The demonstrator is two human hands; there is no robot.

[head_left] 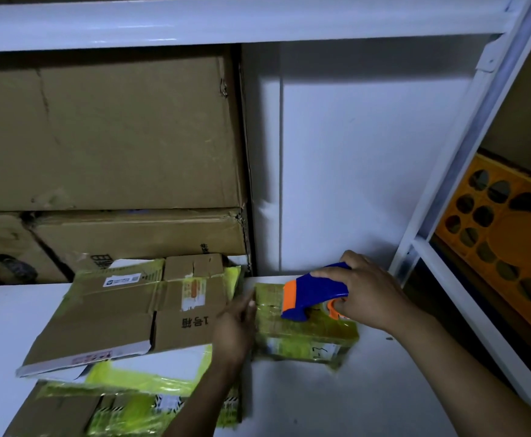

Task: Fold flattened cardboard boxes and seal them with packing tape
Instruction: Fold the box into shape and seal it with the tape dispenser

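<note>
Atop the box (305, 339), the right hand (368, 298) grips a tape dispenser (314, 294). The left hand (234, 329) presses straight-fingered against the box's left side.

Bare left hand (233, 330) — bare right hand (368, 293)

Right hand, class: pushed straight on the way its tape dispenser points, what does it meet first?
Probably the left hand, at the taped box's left edge, directly ahead of the tape dispenser the right hand grips.
</note>
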